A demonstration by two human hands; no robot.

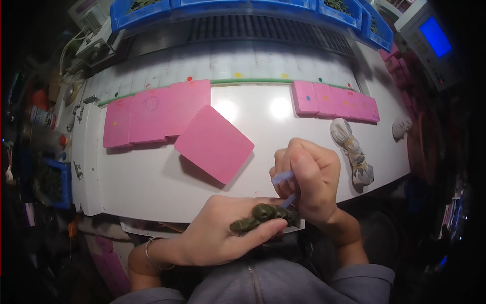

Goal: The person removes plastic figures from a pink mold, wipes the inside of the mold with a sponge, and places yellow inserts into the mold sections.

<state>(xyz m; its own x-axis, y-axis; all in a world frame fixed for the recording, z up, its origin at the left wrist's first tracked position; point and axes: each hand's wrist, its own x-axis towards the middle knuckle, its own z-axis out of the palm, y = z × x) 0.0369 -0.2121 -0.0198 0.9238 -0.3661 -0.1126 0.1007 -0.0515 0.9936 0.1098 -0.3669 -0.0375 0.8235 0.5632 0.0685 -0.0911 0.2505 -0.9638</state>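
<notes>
Near the bench's front edge, my left hand (223, 230) is closed around a lumpy, glossy dark green piece (263, 215), with the thumb along its near side. My right hand (311, 177) is curled in a fist just to the right and above. It grips a slim pale blue-violet strip or stick (282, 177), whose lower end reaches down to the green piece. The fingers hide the strip's middle, so its full shape does not show. Beyond both hands, a square pink block (215, 145) lies turned at an angle on the white bench top (152, 187).
Several pink blocks stand in rows at back left (148, 115) and back right (334, 102). A tied grey-white cloth bundle (353, 152) lies right of my right hand. Blue bins (217, 5) holding small green pieces line the back. A device with a blue screen (435, 37) stands far right.
</notes>
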